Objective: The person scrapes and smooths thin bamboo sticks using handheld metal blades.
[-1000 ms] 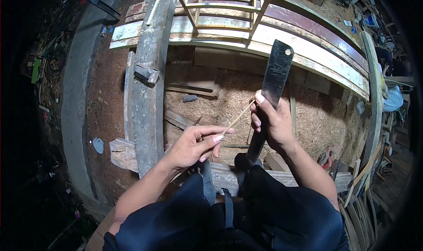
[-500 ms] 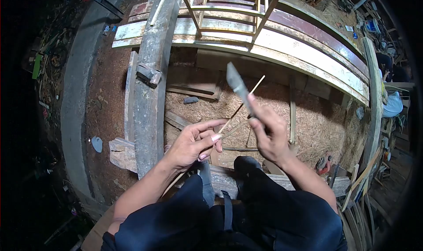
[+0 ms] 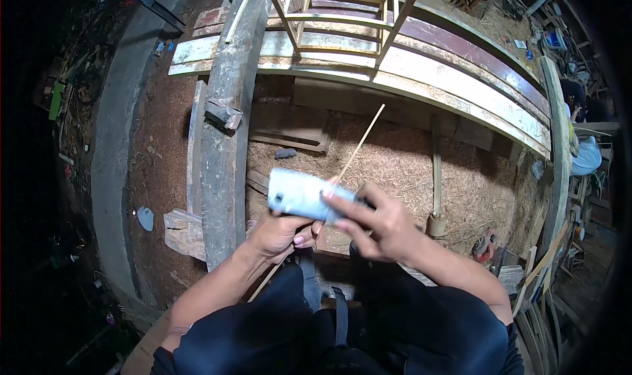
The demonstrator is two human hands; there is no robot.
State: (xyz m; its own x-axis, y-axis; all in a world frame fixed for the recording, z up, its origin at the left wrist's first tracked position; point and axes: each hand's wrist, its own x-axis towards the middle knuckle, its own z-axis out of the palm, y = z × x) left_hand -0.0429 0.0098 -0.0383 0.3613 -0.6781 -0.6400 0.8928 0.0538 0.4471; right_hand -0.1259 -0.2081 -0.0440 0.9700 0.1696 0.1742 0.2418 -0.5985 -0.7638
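Note:
A thin wooden stick (image 3: 361, 143), probably bamboo, slants up and away from my left hand (image 3: 280, 235), and its lower end runs down past the wrist toward my lap. My left hand is closed around the stick, its fingers partly hidden behind the blade. My right hand (image 3: 387, 227) grips a broad-bladed knife (image 3: 299, 194), its wide pale face turned up, a dark hole near the end. In view, the blade crosses over the stick and the left fingers; whether it touches the stick I cannot tell.
A thick wooden beam (image 3: 220, 158) runs along the left, with a dark metal piece (image 3: 224, 114) on it. Ahead, a slatted wooden frame (image 3: 339, 16) stands on long planks (image 3: 454, 89). Shavings (image 3: 401, 154) cover the ground. A dark block (image 3: 285, 153) lies there.
My right hand has moved down and left, bringing the knife from upright beside the stick to broadside across my left hand. The stick's far tip has shifted slightly left.

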